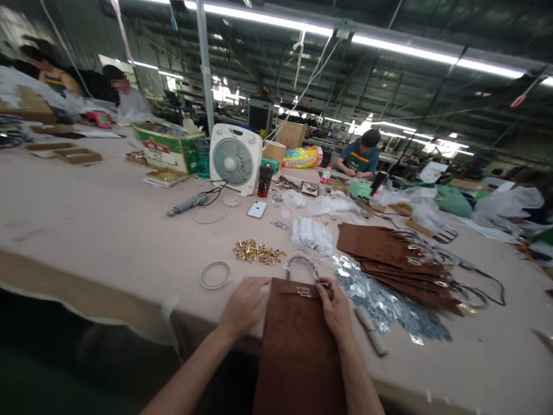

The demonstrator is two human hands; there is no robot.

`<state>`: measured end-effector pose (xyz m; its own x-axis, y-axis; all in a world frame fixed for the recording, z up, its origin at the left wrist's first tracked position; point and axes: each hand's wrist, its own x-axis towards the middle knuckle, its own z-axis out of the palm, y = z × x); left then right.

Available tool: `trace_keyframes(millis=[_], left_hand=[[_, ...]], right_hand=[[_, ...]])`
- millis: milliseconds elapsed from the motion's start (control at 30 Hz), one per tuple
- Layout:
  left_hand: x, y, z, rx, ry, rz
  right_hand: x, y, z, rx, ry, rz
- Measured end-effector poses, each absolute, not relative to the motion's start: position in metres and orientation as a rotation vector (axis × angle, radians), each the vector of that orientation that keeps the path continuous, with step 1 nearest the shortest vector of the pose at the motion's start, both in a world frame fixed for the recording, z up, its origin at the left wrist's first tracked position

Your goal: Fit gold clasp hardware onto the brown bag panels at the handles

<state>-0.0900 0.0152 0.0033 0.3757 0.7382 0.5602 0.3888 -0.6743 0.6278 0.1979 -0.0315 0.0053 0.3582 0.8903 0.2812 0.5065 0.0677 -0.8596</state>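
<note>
A brown suede-like bag piece (300, 340) hangs over the table's front edge, with a gold clasp (303, 291) near its top and a looped snakeskin-patterned handle (303, 259) above. My left hand (244, 308) is closed at its upper left edge; the fingertips are partly hidden and slightly blurred. At the upper right corner, my right hand (334, 305) pinches a small gold fitting at the handle's end. Just beyond the handle lies a pile of gold hardware (258, 252). A roll of tape (215, 275) lies left of it.
To the right are flat silver metal plates (389, 302), a grey-beige roll (370, 330) and stacked brown bag pieces (397, 259). Farther back stand a fan (235, 158), a phone (257, 209), a corded tool (188, 204) and a bottle (265, 180). Co-workers sit beyond.
</note>
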Motion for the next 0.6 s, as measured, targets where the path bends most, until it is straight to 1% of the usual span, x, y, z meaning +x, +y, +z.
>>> trace_keyframes(millis=[100, 233, 433, 600], left_hand=[[-0.055, 0.001, 0.008, 2.304, 0.985, 1.04], [-0.018, -0.01, 0.008, 2.329, 1.249, 0.882], [-0.003, -0.007, 0.011, 2.269, 1.493, 0.873], [0.002, 0.0, 0.007, 2.224, 1.555, 0.928]], right_hand=[[0.19, -0.032, 0.002, -1.644, -1.481, 0.432], [0.188, -0.038, 0.005, -1.676, -1.588, 0.434], [0.201, -0.047, 0.006, -1.634, -1.661, 0.501], [0.209, -0.045, 0.006, -1.554, -1.557, 0.668]])
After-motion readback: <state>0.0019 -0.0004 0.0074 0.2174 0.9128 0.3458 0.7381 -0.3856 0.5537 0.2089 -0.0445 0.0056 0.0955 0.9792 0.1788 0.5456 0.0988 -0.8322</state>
